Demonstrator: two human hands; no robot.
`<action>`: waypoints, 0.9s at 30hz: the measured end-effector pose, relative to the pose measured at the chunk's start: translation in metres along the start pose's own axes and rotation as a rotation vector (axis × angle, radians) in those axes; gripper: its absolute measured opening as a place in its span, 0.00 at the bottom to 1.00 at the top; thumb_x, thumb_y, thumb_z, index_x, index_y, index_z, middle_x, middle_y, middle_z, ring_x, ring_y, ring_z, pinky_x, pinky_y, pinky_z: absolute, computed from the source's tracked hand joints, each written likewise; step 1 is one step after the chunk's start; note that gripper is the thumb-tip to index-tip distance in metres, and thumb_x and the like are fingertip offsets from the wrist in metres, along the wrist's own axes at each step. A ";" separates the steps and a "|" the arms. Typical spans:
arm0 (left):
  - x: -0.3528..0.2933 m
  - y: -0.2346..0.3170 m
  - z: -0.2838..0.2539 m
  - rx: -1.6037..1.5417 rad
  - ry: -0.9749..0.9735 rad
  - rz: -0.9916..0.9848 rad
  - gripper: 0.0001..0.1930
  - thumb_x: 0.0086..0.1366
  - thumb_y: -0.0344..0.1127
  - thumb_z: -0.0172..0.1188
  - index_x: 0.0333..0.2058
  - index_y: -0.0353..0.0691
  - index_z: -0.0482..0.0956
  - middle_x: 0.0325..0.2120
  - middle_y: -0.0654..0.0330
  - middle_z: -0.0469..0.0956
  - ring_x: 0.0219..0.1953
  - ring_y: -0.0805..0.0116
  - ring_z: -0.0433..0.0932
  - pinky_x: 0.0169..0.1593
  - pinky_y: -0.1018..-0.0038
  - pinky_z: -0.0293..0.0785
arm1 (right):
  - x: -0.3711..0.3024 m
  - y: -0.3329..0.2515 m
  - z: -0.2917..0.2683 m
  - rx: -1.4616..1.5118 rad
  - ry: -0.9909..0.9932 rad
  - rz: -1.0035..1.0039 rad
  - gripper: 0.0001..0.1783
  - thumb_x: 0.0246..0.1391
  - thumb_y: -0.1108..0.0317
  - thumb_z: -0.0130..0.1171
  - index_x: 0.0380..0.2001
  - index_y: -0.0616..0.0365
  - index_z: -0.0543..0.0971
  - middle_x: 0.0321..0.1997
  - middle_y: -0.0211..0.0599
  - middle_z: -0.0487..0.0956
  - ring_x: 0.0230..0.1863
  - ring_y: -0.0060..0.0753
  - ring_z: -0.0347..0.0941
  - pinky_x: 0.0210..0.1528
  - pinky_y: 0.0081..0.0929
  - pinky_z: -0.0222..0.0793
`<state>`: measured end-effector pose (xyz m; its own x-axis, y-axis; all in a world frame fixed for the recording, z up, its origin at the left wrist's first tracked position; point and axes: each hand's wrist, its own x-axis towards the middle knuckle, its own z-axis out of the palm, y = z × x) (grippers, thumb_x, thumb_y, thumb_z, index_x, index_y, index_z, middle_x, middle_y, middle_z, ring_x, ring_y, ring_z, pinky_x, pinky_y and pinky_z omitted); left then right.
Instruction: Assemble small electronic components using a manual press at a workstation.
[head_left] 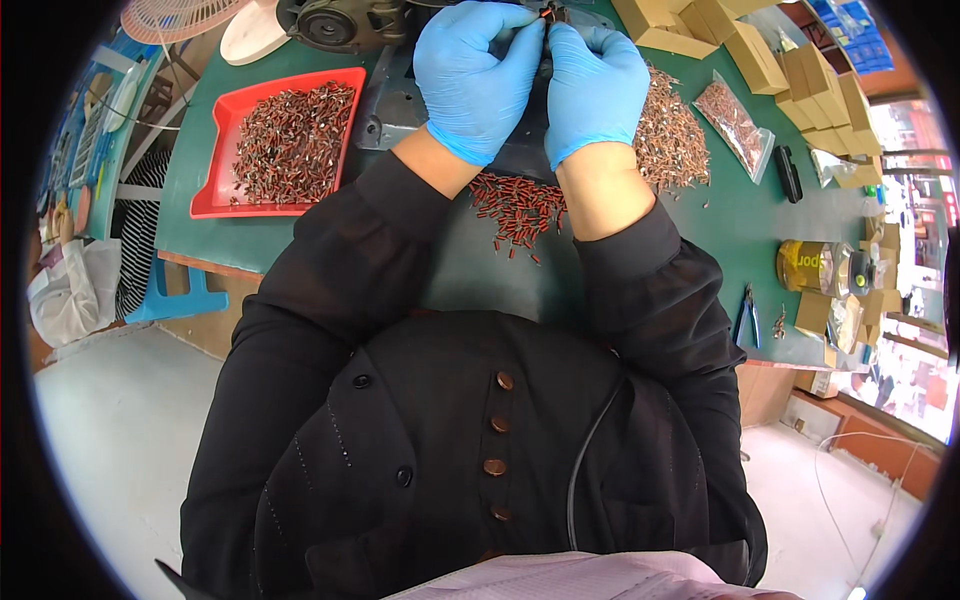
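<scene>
Both my hands wear blue gloves and meet at the dark metal machine (385,100) at the far middle of the table. My left hand (475,80) is closed in a pinch, its fingertips beside a tiny reddish piece at the machine's working point. Close by on the right, my right hand (597,95) pinches too; what lies between its fingers is hidden. Below the hands is a loose pile of small dark-red cylindrical pieces (520,212). Right of my right hand spreads a heap of small copper-and-silver metal parts (675,135).
A red tray (222,150) full of small red-and-silver parts sits left. On the right lie a clear bag of parts (735,120), a black tool or pen (788,175), blue-handled pliers (747,315) and a yellow-labelled jar (803,265). Cardboard boxes (820,85) line the right edge.
</scene>
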<state>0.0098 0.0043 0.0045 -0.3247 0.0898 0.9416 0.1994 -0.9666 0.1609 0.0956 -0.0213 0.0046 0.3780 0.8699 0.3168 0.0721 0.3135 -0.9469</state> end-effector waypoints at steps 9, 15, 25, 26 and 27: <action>-0.005 0.018 -0.008 0.369 -0.263 -0.372 0.05 0.50 0.24 0.65 0.28 0.36 0.80 0.18 0.64 0.72 0.19 0.79 0.68 0.23 0.82 0.64 | -0.001 -0.001 0.000 0.011 -0.013 0.029 0.08 0.48 0.72 0.58 0.29 0.67 0.75 0.23 0.30 0.74 0.23 0.18 0.65 0.26 0.17 0.61; -0.005 0.017 -0.010 0.376 -0.289 -0.328 0.05 0.50 0.24 0.65 0.27 0.36 0.79 0.17 0.64 0.71 0.18 0.78 0.67 0.23 0.80 0.63 | -0.002 -0.002 -0.001 0.014 -0.022 0.049 0.08 0.49 0.71 0.58 0.28 0.67 0.76 0.23 0.29 0.74 0.23 0.18 0.65 0.26 0.17 0.61; 0.001 0.061 -0.028 0.208 -0.221 -0.677 0.04 0.54 0.26 0.63 0.30 0.35 0.80 0.21 0.67 0.75 0.21 0.81 0.70 0.27 0.82 0.67 | -0.049 -0.034 -0.028 0.318 -0.142 0.264 0.06 0.53 0.72 0.56 0.33 0.63 0.75 0.28 0.32 0.76 0.26 0.21 0.69 0.31 0.17 0.64; 0.001 0.070 -0.032 0.207 -0.221 -0.678 0.04 0.54 0.26 0.63 0.30 0.35 0.80 0.21 0.67 0.75 0.21 0.81 0.70 0.27 0.82 0.67 | -0.056 -0.035 -0.040 0.290 -0.162 0.264 0.07 0.53 0.72 0.55 0.34 0.63 0.74 0.29 0.33 0.77 0.27 0.22 0.70 0.32 0.18 0.65; 0.003 0.079 -0.037 0.100 -0.220 -0.821 0.05 0.54 0.27 0.62 0.31 0.35 0.80 0.22 0.68 0.76 0.22 0.82 0.70 0.28 0.83 0.66 | -0.064 -0.036 -0.050 0.313 -0.174 0.299 0.07 0.53 0.72 0.55 0.34 0.64 0.74 0.29 0.34 0.77 0.27 0.23 0.70 0.32 0.18 0.66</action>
<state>-0.0099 -0.0809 0.0093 -0.2172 0.8068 0.5495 0.0633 -0.5501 0.8327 0.1151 -0.1073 0.0156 0.1780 0.9820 0.0627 -0.3081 0.1161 -0.9442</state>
